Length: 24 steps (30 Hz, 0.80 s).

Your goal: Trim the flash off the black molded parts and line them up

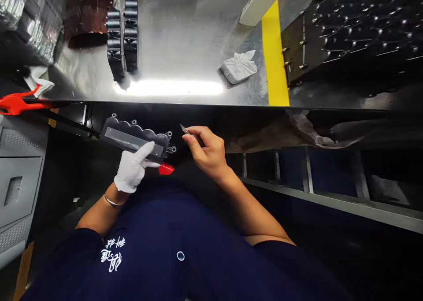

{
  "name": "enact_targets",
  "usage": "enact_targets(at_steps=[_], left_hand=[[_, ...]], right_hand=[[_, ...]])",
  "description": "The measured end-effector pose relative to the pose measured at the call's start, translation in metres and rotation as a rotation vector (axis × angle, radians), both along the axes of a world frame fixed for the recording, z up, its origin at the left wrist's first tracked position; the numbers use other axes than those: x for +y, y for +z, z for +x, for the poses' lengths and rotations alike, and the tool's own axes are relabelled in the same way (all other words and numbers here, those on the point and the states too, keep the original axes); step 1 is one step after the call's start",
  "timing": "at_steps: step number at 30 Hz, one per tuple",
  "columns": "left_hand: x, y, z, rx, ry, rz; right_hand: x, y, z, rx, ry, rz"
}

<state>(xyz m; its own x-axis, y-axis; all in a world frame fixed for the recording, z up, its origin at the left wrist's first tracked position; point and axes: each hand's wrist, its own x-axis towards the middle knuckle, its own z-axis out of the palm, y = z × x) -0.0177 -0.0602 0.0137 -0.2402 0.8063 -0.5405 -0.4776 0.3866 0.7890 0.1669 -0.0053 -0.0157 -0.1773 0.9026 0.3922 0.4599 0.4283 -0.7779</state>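
My left hand (pixel 130 171), in a white glove, grips a dark plastic cover (pixel 109 124) by its lower right part. The cover has a wavy upper edge, small ringed mounting tabs and a pale label strip (pixel 124 139) on its face. It is held tilted, in front of the bench edge. My bare right hand (pixel 209 153) pinches a small knife (pixel 184 128), its pointed blade tip toward the cover and apart from it. Most of the handle is hidden in my fingers. A red object (pixel 166 169) shows just below the cover.
On the metal bench (pixel 185 36) stand two black ribbed parts (pixel 123 39) and a white wrapped bundle (pixel 239 67). Right of the yellow tape (pixel 275 58) black parts (pixel 357 36) are stacked. A red-handled tool (pixel 16 104) lies at left, above grey drawers (pixel 20 186). Metal rails (pixel 330 204) run low at right.
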Motion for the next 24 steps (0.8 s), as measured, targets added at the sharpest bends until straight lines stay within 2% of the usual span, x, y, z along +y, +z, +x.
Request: enact_targets(at_steps=[2,3,9,12,15,18,22,24], left_hand=[[0.0,0.001,0.0,0.049,-0.007,0.0],[-0.001,0.002,0.0,0.066,-0.012,-0.002],[-0.006,0.002,0.001,0.143,-0.036,0.006],[-0.006,0.0,0.0,0.166,-0.069,0.052],[-0.004,0.001,0.0,0.152,-0.021,0.023],[-0.002,0.004,-0.001,0.124,-0.062,-0.054],[-0.002,0.006,-0.002,0.051,-0.248,-0.124],[-0.001,0.006,-0.004,0.026,-0.258,-0.133]], right_hand=[[0.0,0.004,0.003,-0.084,0.183,0.019],[-0.001,0.006,0.003,-0.128,0.217,0.035],[-0.008,0.008,-0.003,-0.283,0.119,0.098],[-0.011,0.007,-0.006,-0.329,0.093,0.062],[-0.01,0.009,-0.003,-0.346,0.117,0.018],[0.0,0.017,0.008,-0.34,0.33,-0.034],[0.018,0.034,0.028,-0.433,0.858,-0.135],[0.023,0.04,0.035,-0.459,1.022,-0.149]])
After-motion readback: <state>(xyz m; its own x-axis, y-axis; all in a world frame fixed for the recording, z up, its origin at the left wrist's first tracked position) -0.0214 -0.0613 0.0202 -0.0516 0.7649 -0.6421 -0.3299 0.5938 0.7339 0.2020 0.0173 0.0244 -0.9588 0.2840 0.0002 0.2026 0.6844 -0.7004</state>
